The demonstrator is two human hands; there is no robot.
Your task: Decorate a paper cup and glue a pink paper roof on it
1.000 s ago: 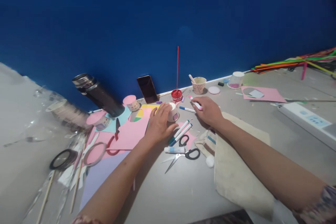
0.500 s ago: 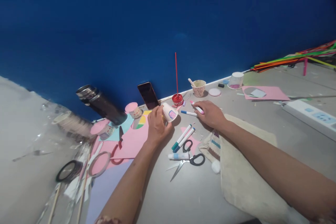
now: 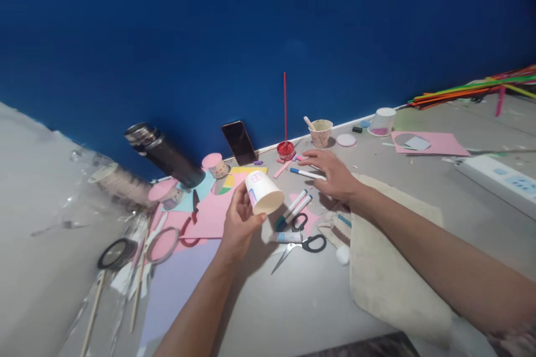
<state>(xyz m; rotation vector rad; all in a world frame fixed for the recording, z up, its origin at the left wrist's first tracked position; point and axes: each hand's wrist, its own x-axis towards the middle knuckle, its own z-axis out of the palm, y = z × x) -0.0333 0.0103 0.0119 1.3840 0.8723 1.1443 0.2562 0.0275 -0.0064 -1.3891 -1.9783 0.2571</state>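
Observation:
My left hand (image 3: 243,223) grips a white paper cup (image 3: 263,192), thumb near the rim, mouth tilted toward me. A pink window-like drawing and part of a blue-purple one show on its side. My right hand (image 3: 333,173) is over the markers with its fingers stretched out and apart. Beneath those fingers lies a marker with a pink-purple end (image 3: 298,158), mostly hidden. Just in front is a blue-tipped marker (image 3: 307,174). Between the hands lie two capped markers (image 3: 295,209), a glue tube (image 3: 288,237) and black-handled scissors (image 3: 313,243).
A phone (image 3: 239,142) and a black flask (image 3: 167,156) stand by the blue wall. Near them are a red pot (image 3: 286,150) with an upright stick and a patterned cup (image 3: 321,135). A cloth bag (image 3: 393,268) lies under my right forearm; a power strip (image 3: 498,181) is at right.
My left hand has brought the cup nearer and turned it, so its mouth and the pink window show. My right hand's fingers have opened from the pink marker.

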